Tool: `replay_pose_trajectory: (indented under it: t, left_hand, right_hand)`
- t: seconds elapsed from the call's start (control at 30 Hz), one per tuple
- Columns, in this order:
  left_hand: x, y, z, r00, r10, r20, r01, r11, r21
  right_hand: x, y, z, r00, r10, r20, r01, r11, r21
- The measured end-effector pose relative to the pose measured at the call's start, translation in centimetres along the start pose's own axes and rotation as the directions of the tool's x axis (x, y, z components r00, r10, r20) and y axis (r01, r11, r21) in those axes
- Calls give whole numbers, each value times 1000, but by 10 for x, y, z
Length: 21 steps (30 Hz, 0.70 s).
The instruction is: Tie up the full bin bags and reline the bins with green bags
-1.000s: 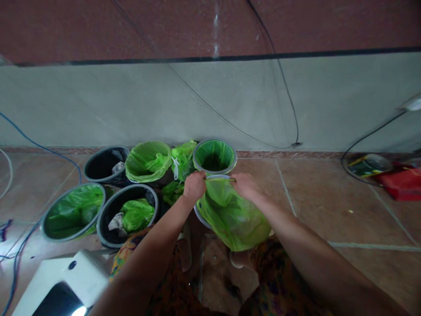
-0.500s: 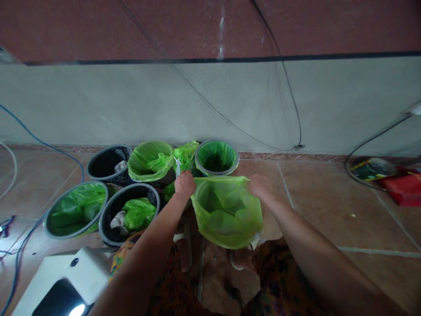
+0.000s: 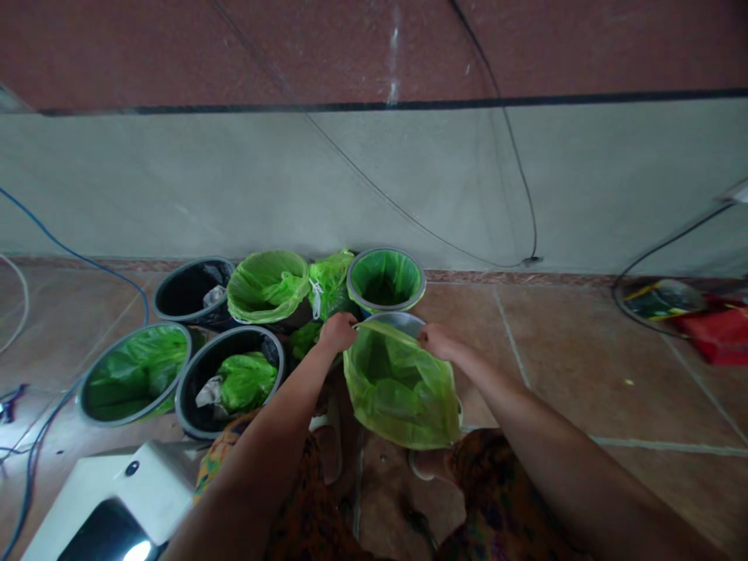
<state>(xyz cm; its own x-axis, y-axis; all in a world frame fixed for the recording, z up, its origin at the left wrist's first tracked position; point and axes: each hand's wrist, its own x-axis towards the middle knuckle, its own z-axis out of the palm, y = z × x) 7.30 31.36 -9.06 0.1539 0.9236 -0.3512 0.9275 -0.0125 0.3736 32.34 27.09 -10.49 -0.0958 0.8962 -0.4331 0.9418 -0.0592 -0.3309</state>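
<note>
A thin yellow-green trash bag (image 3: pixel 403 389) lines a bin between my feet, its mouth spread wide. My left hand (image 3: pixel 339 333) is closed on the far left edge of the bag. On the far right edge, my right hand (image 3: pixel 437 341) pinches the plastic. Behind the stretched bag edge, the grey inner wall of the bin (image 3: pixel 399 320) shows bare. The rest of that bin is hidden under the bag. Just beyond it stands a grey-rimmed bin (image 3: pixel 386 280) with a green liner.
To the left stand several more bins: a dark bin (image 3: pixel 195 292), a bin with a draped green liner (image 3: pixel 269 284), a green-lined bin (image 3: pixel 137 374) and a black-lined bin (image 3: pixel 231 382). A tied green bag (image 3: pixel 330 282) sits among them. A white device (image 3: pixel 132 491) is at lower left, a red object (image 3: pixel 716 331) far right.
Both hands have drawn the bag's far edge off the bin's rim and towards me, baring the grey inside. My right hand has moved left, closer to my left.
</note>
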Motion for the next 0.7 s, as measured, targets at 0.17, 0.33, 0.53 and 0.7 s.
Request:
replay_pose_trajectory:
  t: [0.17, 0.33, 0.53, 0.7]
  left_hand:
    - [8, 0, 8, 1000, 25, 18, -22, 986, -165]
    - [13, 0, 20, 994, -97, 52, 107, 957, -270]
    - [31, 2, 47, 978, -209, -9, 204, 963, -175]
    - [23, -5, 67, 978, -208, -32, 199, 963, -181]
  right_hand:
    - [7, 8, 16, 1000, 10, 7, -10, 997, -78]
    - [19, 19, 21, 995, 75, -65, -67, 991, 115]
    - [32, 21, 19, 967, 215, -136, -208, 976, 65]
    - [21, 12, 39, 951, 271, -151, -274, 962, -3]
